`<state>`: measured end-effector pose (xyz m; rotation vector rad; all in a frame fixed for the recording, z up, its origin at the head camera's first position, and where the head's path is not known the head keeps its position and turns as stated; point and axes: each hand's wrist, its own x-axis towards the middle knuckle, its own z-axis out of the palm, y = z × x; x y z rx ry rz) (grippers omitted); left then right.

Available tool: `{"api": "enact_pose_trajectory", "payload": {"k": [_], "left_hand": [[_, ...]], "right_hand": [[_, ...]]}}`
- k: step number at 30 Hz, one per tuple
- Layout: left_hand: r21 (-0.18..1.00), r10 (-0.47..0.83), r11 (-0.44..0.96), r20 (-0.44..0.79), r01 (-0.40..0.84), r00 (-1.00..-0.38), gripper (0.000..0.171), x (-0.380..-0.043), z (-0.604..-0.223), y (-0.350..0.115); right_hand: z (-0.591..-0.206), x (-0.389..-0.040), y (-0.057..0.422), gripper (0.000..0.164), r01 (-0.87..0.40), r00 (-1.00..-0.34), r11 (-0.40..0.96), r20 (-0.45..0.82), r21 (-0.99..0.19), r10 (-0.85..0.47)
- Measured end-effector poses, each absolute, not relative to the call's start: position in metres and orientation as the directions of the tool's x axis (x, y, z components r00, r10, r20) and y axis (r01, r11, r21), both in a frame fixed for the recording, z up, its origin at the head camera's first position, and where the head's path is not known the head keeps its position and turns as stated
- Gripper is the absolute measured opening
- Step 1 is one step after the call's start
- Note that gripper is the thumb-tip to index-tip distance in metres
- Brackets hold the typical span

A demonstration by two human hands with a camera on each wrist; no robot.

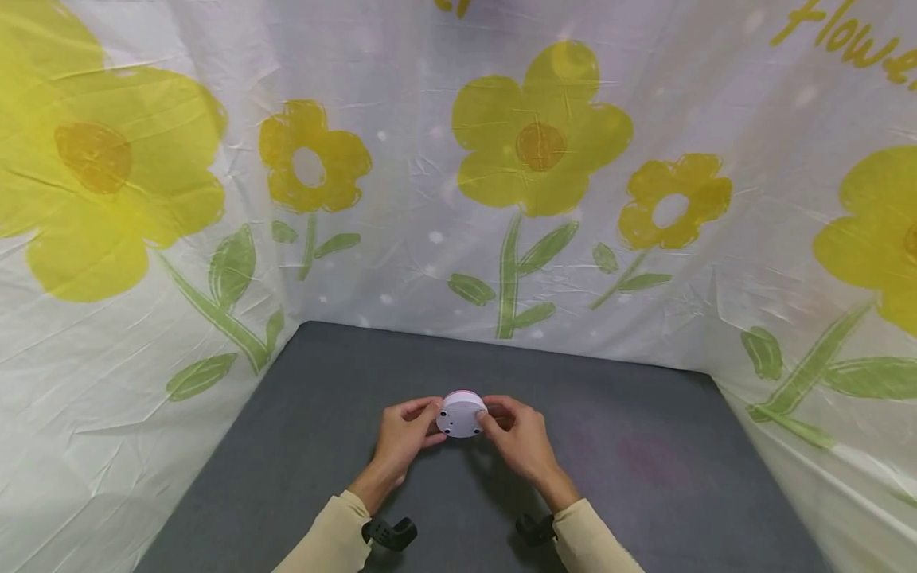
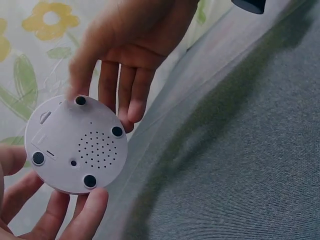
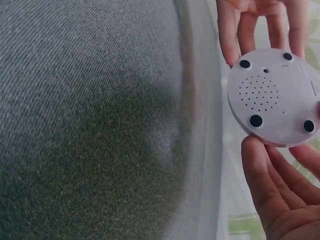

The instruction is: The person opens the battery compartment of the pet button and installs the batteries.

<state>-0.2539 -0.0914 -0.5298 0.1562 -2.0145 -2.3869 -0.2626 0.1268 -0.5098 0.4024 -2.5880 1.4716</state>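
Observation:
A round white device (image 1: 462,420) with a pink rim is held up over the dark table, its underside tilted toward the head camera. Both wrist views show black round feet, a cluster of small holes (image 2: 97,149) and a small recessed hole on that underside (image 3: 275,122). My left hand (image 1: 403,436) grips the left edge between thumb and fingers. On the opposite side my right hand (image 1: 521,439) pinches the edge, its thumb against the underside near a foot and the other fingers behind. The device's far face is hidden.
A dark grey cloth (image 1: 322,382) covers the table. White curtains (image 1: 401,263) printed with yellow flowers stand around its back and both sides. Black straps with small units (image 1: 390,533) sit on both wrists, by the beige sleeves (image 1: 325,537).

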Motion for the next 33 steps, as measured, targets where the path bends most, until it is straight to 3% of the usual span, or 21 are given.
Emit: {"api": "enact_pose_trajectory", "payload": {"k": [7,18,24,33], "left_hand": [[0.994,-0.041,-0.100,-0.041,-0.037,-0.998,0.038,-0.251,-0.523,-0.096],[1.000,0.121,0.012,-0.024,-0.022,-0.992,0.044,-0.253,-0.519,-0.100],[0.999,0.141,0.043,0.027,0.033,-0.990,0.046,-0.253,-0.521,-0.100],[0.939,0.136,0.280,0.168,0.201,-0.976,0.048,-0.254,-0.524,-0.098]], "right_hand": [[-0.508,-0.263,0.127,0.022,-0.224,-0.975,0.424,0.202,-0.877,-0.097],[-0.505,-0.266,0.129,0.021,-0.254,-0.967,0.411,0.240,-0.876,-0.088],[-0.504,-0.265,0.131,0.031,-0.247,-0.969,0.380,0.215,-0.892,-0.125],[-0.504,-0.265,0.136,0.048,-0.279,-0.953,0.386,0.205,-0.879,-0.223]]}}
